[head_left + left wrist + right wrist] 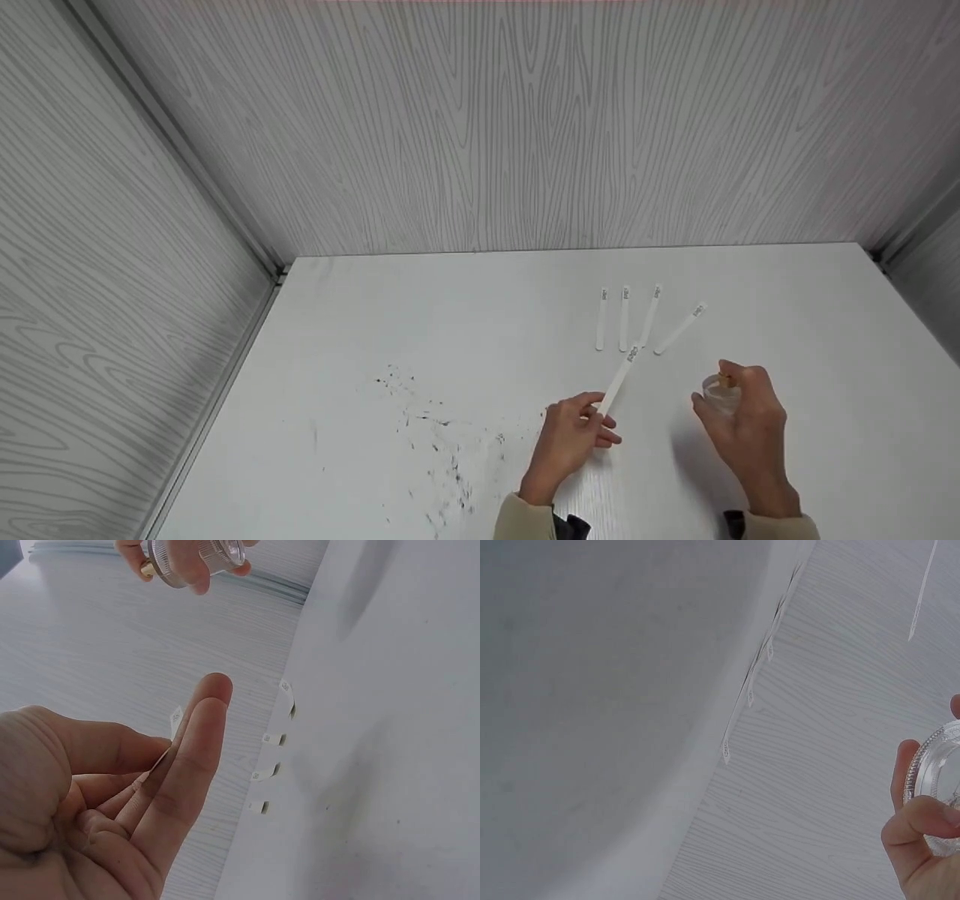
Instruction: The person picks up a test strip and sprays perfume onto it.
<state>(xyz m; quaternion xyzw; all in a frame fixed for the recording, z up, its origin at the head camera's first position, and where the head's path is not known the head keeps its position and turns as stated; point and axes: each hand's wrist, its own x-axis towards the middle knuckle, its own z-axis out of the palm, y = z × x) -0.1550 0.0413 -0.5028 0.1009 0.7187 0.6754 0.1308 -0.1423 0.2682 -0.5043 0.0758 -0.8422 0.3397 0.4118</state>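
Note:
My left hand (566, 442) pinches a white paper perfume test strip (616, 384) between thumb and fingers. The strip slants up and away, its printed end outermost. To the right, my right hand (750, 420) grips a clear glass perfume bottle (720, 396) above the table, with a finger at its gold spray nozzle (725, 381). In the left wrist view the ribbed side of the bottle (214, 553) shows between the fingers. Bottle and held strip are apart. Whether the nozzle is pressed down I cannot tell.
Several more test strips (625, 319) lie fanned on the white table (450, 315) beyond the hands, printed ends pointing away. Dark scuff marks (454, 469) spot the tabletop left of my left hand. Wood-grain panels (480, 135) stand at the back and sides.

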